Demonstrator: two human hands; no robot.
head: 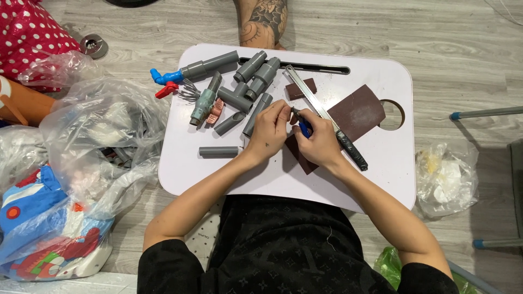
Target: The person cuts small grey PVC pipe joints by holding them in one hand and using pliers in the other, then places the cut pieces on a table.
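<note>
My left hand [268, 132] and my right hand [318, 144] meet over the middle of a white lap table [185, 163]. The left fingertips pinch a small dark piece [292, 111], too small to identify. My right hand grips a blue-handled tool [304, 129] whose tip touches that piece. Under both hands lies a brown sandpaper sheet [357, 111]. A long metal blade with a black handle [327, 117] runs diagonally just right of my right hand. Several grey pipe pieces [256, 73] lie beyond my left hand, and a short one [218, 152] lies to its left.
A blue and a red tap handle [166, 81] and a greenish valve [203, 104] lie at the table's far left. A small sandpaper block [301, 88] lies near the blade. Plastic bags [98, 141] crowd the floor at left, another bag [444, 177] at right. Another person's tattooed leg [265, 22] is beyond the table.
</note>
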